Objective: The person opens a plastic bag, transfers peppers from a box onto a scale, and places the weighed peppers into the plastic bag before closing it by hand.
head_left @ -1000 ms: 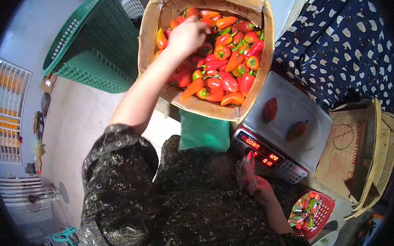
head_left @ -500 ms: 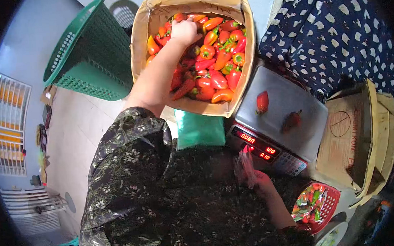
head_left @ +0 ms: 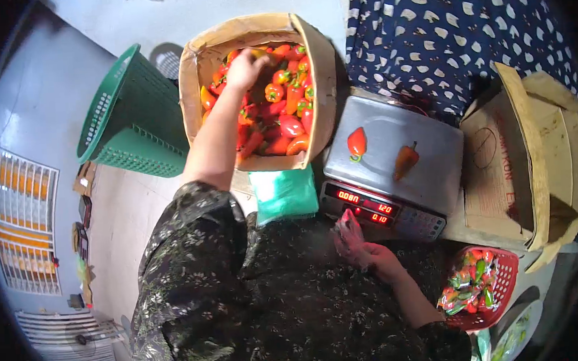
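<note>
Since the earlier frame: mostly the view has shifted, so box, scale and basket sit elsewhere in frame; left hand stays in the box, and the two scale peppers keep their places on the pan.

Left hand (head_left: 244, 72): down among the peppers (head_left: 291, 126), far part of the box (head_left: 321, 81). Fingers bent, tips partly hidden; cannot tell how wide the grip is or if a pepper is held. Right hand (head_left: 381, 262): fingers curled around a clear bag (head_left: 349, 241), just near of the scale (head_left: 400, 119). Bag has a red patch; pepper or display glow, can't tell.

Step in hand looks like picking peppers out of the box. Next move would call for a pinch on one pepper and a lift clear of the box wall, bag kept steady.

Pose: left arm stretched far, back of hand up, wrist over the peppers. Right forearm comes in from near right, elbow bent, hand low by the lap.

Outward: red pepper (head_left: 357, 142) and orange pepper (head_left: 406, 161) lie apart on the scale pan, display (head_left: 362, 207) lit. Green plastic (head_left: 284, 195) near side of box. Carton (head_left: 489, 189) right of scale; red basket (head_left: 505, 285) near right, bagged peppers inside. Green bin (head_left: 147, 152) left of box.
</note>
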The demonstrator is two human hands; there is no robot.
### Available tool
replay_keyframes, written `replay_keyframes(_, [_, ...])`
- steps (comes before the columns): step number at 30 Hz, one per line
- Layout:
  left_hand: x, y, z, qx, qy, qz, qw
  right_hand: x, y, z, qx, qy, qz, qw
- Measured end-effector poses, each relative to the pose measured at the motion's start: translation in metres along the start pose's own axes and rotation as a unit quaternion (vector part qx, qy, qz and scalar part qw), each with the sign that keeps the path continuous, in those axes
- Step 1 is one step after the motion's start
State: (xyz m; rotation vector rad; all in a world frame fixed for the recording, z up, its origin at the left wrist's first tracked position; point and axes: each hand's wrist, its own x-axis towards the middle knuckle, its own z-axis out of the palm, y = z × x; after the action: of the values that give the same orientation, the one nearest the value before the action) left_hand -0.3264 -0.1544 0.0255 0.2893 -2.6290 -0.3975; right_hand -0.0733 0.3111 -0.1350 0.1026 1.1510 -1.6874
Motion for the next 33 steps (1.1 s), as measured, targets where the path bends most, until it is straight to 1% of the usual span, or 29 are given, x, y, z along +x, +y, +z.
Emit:
replay_keyframes(1, [0.002,0.0,-0.004,-0.161,0.01,-0.059,0.985,-0.003,-0.004,0.003,-0.006,-0.007,0.001,1.0])
replay_keyframes(2, [0.004,-0.001,-0.009,-0.316,0.019,-0.117,0.941,-0.003,-0.006,0.006,-0.012,-0.016,0.002,1.0])
replay_keyframes(3, [-0.002,0.003,-0.019,-0.399,0.005,-0.138,0.907,0.001,-0.003,0.003,-0.013,-0.034,-0.013,0.999])
replay_keyframes(4, [-0.015,0.015,-0.032,-0.428,-0.016,-0.138,0.893,0.005,0.003,-0.004,-0.014,-0.052,-0.026,0.998])
replay_keyframes(6, [-0.045,0.059,-0.061,-0.49,-0.061,-0.142,0.858,0.006,0.009,-0.005,-0.008,-0.068,-0.037,0.997])
replay_keyframes(8, [-0.074,0.102,-0.07,-0.56,-0.087,-0.109,0.817,0.006,0.005,0.001,0.008,-0.064,-0.033,0.997])
replay_keyframes(9, [-0.084,0.112,-0.068,-0.511,-0.094,-0.095,0.849,0.002,0.002,0.002,0.002,-0.077,-0.037,0.996])
replay_keyframes(10, [-0.099,0.148,-0.074,-0.481,-0.095,-0.036,0.871,-0.002,-0.004,0.004,-0.005,-0.091,-0.04,0.995])
replay_keyframes(11, [-0.105,0.165,-0.065,-0.396,-0.093,0.006,0.913,-0.004,-0.007,0.006,-0.011,-0.106,-0.043,0.993])
replay_keyframes(12, [-0.112,0.179,-0.055,-0.308,-0.092,0.049,0.946,-0.003,-0.006,0.008,-0.013,-0.095,-0.045,0.994])
replay_keyframes(14, [-0.123,0.217,-0.032,-0.266,-0.117,0.081,0.953,-0.001,0.003,0.004,-0.02,-0.066,-0.053,0.996])
replay_keyframes(15, [-0.123,0.229,-0.017,-0.209,-0.161,0.077,0.961,0.006,0.015,-0.006,0.01,-0.099,-0.062,0.993])
replay_keyframes(16, [-0.121,0.235,0.001,-0.149,-0.203,0.074,0.965,0.003,0.015,-0.005,0.006,-0.096,-0.059,0.994])
replay_keyframes(17, [-0.119,0.236,0.025,-0.131,-0.223,0.066,0.964,0.0,0.013,-0.002,0.002,-0.094,-0.056,0.994])
replay_keyframes(18, [-0.117,0.239,0.038,-0.114,-0.266,0.04,0.956,-0.001,0.01,0.0,-0.002,-0.092,-0.054,0.994])
replay_keyframes(20, [-0.108,0.227,0.072,-0.112,-0.36,0.004,0.926,0.002,0.011,-0.001,-0.012,-0.091,-0.066,0.994])
replay_keyframes(23, [-0.107,0.217,0.105,-0.119,-0.393,-0.037,0.911,0.003,0.012,-0.002,-0.012,-0.093,-0.065,0.993])
replay_keyframes(26, [-0.109,0.218,0.111,-0.009,-0.366,0.057,0.929,0.006,0.015,-0.004,-0.02,-0.104,-0.08,0.991])
replay_keyframes(27, [-0.108,0.221,0.106,0.057,-0.355,0.093,0.929,0.009,0.017,-0.004,-0.025,-0.109,-0.09,0.99])
replay_keyframes(30, [-0.115,0.23,0.087,0.098,-0.343,0.101,0.929,0.019,0.025,-0.008,-0.035,-0.121,-0.077,0.989])
replay_keyframes(31, [-0.118,0.233,0.083,0.1,-0.337,0.1,0.931,0.021,0.028,-0.009,-0.035,-0.122,-0.083,0.988])
replay_keyframes(33, [-0.118,0.236,0.085,0.075,-0.296,0.102,0.947,0.023,0.029,-0.009,-0.035,-0.118,-0.092,0.988])
